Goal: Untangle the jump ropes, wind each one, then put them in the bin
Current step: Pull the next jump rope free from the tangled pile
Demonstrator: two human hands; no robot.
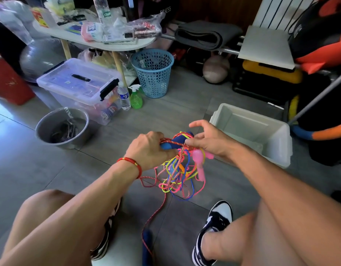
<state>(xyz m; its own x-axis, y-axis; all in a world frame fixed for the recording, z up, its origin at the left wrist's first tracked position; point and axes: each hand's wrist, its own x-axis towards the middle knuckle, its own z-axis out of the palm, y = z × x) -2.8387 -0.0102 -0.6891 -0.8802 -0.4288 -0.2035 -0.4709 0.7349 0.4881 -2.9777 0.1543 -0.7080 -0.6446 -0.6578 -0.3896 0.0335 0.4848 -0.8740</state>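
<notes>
Bare knees (50,214) flank hands gripping knotted, braided cords (177,175).

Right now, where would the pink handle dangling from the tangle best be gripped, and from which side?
Grip the pink handle around its bare lower shaft, coming from the right hand's side. It hangs roughly upright beneath that hand, its top caught among cord loops of the tangle, while its lower end looks free.

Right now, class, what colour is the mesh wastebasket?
Light blue wastebasket, head view.
</notes>
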